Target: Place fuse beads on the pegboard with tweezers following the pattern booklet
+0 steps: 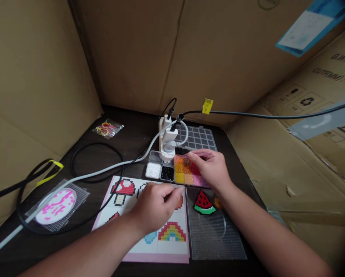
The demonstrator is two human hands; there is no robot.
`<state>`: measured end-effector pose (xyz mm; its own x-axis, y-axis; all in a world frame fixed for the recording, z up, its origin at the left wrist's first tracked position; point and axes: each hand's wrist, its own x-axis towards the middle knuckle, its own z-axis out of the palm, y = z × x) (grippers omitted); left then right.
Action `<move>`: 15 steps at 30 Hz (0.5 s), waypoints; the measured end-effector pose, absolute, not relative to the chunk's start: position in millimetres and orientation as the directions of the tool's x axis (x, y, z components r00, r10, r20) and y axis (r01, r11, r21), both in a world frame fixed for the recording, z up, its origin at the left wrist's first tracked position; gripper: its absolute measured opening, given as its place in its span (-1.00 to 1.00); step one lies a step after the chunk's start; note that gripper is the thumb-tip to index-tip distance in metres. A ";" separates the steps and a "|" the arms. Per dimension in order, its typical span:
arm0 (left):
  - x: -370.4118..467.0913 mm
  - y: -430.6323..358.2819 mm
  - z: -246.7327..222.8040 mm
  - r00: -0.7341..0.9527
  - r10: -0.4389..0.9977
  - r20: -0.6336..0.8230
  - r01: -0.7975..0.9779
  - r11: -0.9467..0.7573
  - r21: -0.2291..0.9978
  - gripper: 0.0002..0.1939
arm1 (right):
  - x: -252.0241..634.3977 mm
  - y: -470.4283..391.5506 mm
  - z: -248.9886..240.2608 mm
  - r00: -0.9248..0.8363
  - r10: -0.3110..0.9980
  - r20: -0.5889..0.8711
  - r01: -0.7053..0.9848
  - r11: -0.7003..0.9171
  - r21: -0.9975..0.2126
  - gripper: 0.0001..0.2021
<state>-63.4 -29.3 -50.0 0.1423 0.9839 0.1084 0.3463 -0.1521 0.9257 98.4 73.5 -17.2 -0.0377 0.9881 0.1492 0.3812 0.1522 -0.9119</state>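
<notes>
My right hand (214, 169) pinches slim pink tweezers (203, 154), which point left above a divided box of coloured fuse beads (184, 178). My left hand (158, 204) is closed over a pattern sheet (140, 248), thumb against curled fingers; whatever it may hold is hidden. Printed on the sheet are pixel pictures, including a mushroom and a rainbow. Right of it lies a clear pegboard (215, 242) bearing a watermelon slice made of beads (204, 204). A small tub of white beads (153, 170) and one of black beads (167, 173) sit behind the sheet.
A white power strip (161, 136) with plugs stands behind the beads, before a grey compartment tray (199, 137). A white cable (111, 168) crosses leftward over a pegboard and a dish of pink beads (57, 206). Cardboard walls (138, 57) enclose the table.
</notes>
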 end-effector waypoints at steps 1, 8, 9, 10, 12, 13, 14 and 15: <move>-63.4 -29.5 -50.3 0.144 0.984 0.104 0.340 -0.148 0.929 -0.55 | 96.3 74.5 -18.0 -0.047 0.990 0.132 0.385 0.140 -0.912 -0.80; -63.1 -29.9 -50.1 0.122 0.987 0.104 0.363 -0.142 0.921 -0.56 | 84.3 76.0 -17.5 -0.185 0.982 -0.035 0.359 0.035 -0.933 -0.81; -63.1 -29.6 -49.7 0.120 0.987 0.108 0.369 -0.146 0.918 -0.56 | 82.6 75.3 -16.1 -0.207 0.977 -0.055 0.351 0.021 -0.936 -0.82; -63.2 -29.2 -49.3 0.120 0.986 0.113 0.371 -0.150 0.917 -0.56 | 81.2 74.5 -14.7 -0.228 0.971 -0.073 0.344 0.010 -0.939 -0.83; -63.3 -28.8 -48.6 0.122 0.985 0.121 0.367 -0.158 0.917 -0.57 | 79.3 73.3 -12.4 -0.259 0.961 -0.097 0.330 -0.006 -0.944 -0.85; -63.2 -28.7 -48.4 0.123 0.985 0.122 0.367 -0.160 0.916 -0.57 | 78.9 73.0 -11.7 -0.271 0.957 -0.106 0.323 -0.013 -0.946 -0.84; -63.2 -28.8 -48.4 0.123 0.985 0.123 0.370 -0.161 0.915 -0.56 | 78.9 72.9 -11.4 -0.278 0.954 -0.111 0.318 -0.017 -0.948 -0.84; -63.1 -29.0 -48.6 0.121 0.985 0.126 0.374 -0.163 0.913 -0.56 | 79.3 73.0 -11.4 -0.281 0.953 -0.112 0.311 -0.020 -0.950 -0.84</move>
